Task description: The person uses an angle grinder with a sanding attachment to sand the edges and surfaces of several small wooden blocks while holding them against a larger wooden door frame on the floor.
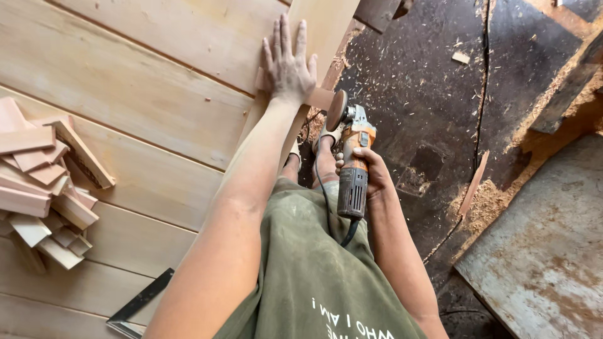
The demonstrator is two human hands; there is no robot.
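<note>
My left hand lies flat with fingers spread on a small wooden piece at the edge of a large pale wooden panel. My right hand grips the body of an orange and grey angle grinder. Its round sanding disc sits right against the end of the small wooden piece, just right of my left wrist. The grinder's black cord hangs down over my green apron.
A heap of short wooden offcuts lies on the panel at the left. A metal square rests near the bottom edge. Dark floor with sawdust and shavings spreads to the right, with a rusty metal sheet at lower right.
</note>
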